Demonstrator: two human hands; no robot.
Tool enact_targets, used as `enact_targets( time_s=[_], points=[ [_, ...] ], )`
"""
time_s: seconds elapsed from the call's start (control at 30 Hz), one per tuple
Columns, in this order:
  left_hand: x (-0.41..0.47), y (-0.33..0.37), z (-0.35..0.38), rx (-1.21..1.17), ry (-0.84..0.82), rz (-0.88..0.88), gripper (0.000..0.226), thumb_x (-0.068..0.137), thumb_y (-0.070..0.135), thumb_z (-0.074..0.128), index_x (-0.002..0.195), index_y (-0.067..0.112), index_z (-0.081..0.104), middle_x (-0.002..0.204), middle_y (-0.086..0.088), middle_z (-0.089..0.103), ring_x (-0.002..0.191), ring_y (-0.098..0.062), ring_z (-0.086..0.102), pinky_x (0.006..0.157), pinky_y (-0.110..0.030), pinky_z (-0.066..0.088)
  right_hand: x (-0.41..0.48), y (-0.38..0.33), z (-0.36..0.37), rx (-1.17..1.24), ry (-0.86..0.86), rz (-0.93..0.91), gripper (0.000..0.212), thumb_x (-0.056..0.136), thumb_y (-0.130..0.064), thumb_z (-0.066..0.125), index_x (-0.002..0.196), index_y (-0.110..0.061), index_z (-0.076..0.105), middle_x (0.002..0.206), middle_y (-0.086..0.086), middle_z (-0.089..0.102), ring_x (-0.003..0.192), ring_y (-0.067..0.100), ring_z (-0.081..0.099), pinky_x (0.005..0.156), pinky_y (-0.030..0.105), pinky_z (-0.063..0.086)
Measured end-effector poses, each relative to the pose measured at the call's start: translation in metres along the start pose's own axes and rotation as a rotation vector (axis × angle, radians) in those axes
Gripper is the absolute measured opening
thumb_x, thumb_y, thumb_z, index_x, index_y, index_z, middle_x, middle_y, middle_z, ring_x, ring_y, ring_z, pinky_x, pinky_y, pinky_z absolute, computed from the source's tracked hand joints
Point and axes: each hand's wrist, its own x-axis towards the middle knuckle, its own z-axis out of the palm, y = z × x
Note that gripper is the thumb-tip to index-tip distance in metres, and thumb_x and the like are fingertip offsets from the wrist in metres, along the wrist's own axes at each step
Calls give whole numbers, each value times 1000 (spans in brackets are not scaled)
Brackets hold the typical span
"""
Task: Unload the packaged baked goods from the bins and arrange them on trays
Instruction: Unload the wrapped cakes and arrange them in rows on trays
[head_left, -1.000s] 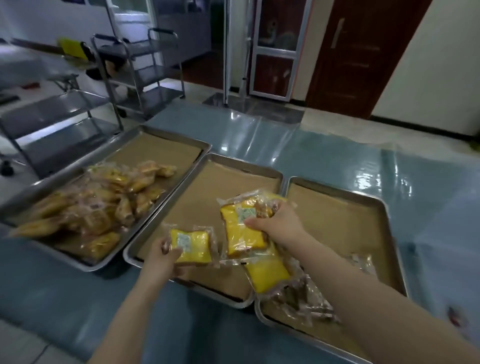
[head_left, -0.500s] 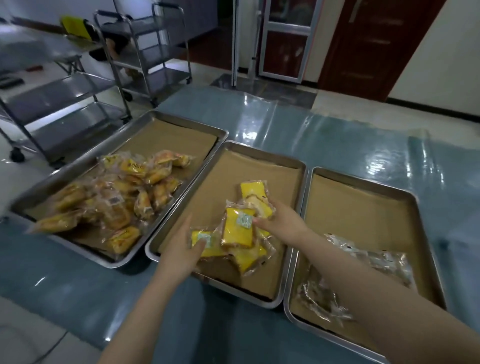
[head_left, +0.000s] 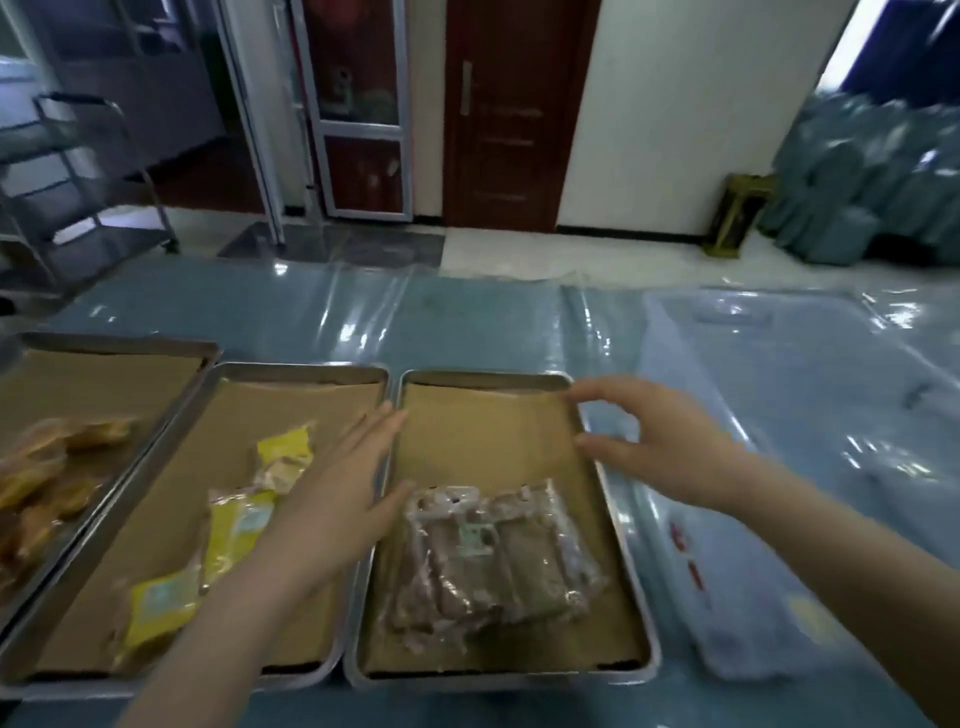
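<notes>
No readable text anywhere. Pale labels on the yellow packets (head_left: 236, 525) in the middle tray (head_left: 291, 371), too blurred to make out. A small greenish label on the brown packets (head_left: 483, 556) in the right tray (head_left: 613, 499), likewise unreadable. Red marks on the clear bin lid (head_left: 779, 467) at right, shapes only, not legible.

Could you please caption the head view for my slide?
Both empty hands, left and right, hover over paper-lined trays holding wrapped cakes.

Both forearms reach forward, left hand (head_left: 332, 499) flat with palm down, right hand (head_left: 660, 441) spread, fingers curled.
</notes>
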Motion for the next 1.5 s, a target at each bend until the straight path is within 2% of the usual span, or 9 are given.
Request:
enact_targets(
  time_s=[0.23,0.43,0.67,0.8,0.97,1.1,1.23,1.37,1.5],
  points=[
    [46,115,69,-112,-36,197,57,90,32,58,135,46,26,144,23,21,135,7,13,100,1,1,-84,143,-88,58,128,235,24,85,-25,69,103,-38,61,105,-22,62,103,1,58,90,23,45],
    [79,210,125,-425,-9,126,66,79,43,61,132,58,25,137,31,32,125,13,28,96,-10,26,-98,249,-108,-137,-437,461,48,82,-36,72,125,-31,52,113,-9,59,94,7,61,68,3,39],
    [104,279,197,-159,-184,1,91,83,49,59,148,36,-4,158,8,-4,143,-10,-11,117,-37,4,-91,302,-42,-388,-1081,663,71,82,-36,73,137,-5,40,103,16,58,86,34,67,66,41,58],
    [103,276,213,182,-162,-2,89,85,57,49,147,33,-10,158,1,-13,141,-18,-23,113,-45,-7,-86,301,-12,-392,-1181,529,58,81,-13,74,131,0,48,107,20,60,76,28,65,59,31,56],
    [104,276,216,226,-126,0,83,85,54,49,148,29,0,159,1,-3,142,-19,-19,114,-45,-1,-78,306,-3,-479,-1062,143,104,74,-12,78,148,-36,9,113,10,49,98,28,57,72,33,52],
    [104,276,216,237,-122,0,81,86,53,49,149,28,4,159,1,2,143,-19,-17,115,-45,4,-88,308,13,-714,-1076,-376,113,75,-21,78,144,-51,-6,156,2,-6,141,36,3,110,52,28],
    [104,278,214,237,-129,-8,79,87,50,49,149,26,6,158,2,4,143,-18,-16,115,-44,5,-91,306,34,-790,-1133,-585,95,76,-24,78,146,-44,17,156,-1,-25,140,31,-27,112,57,-3],
    [103,278,214,219,-125,-13,77,87,46,49,149,25,8,158,1,7,143,-16,-15,115,-44,4,-86,310,36,-914,-1040,-575,75,81,-25,72,145,-29,31,160,0,2,144,29,-18,109,65,-6],
    [105,277,216,252,-134,8,75,88,45,49,149,24,9,158,-1,7,144,-17,-13,115,-46,3,-73,306,10,-956,-986,-358,61,81,-29,70,133,-21,40,126,7,55,123,30,46,112,61,13]
  ],
)
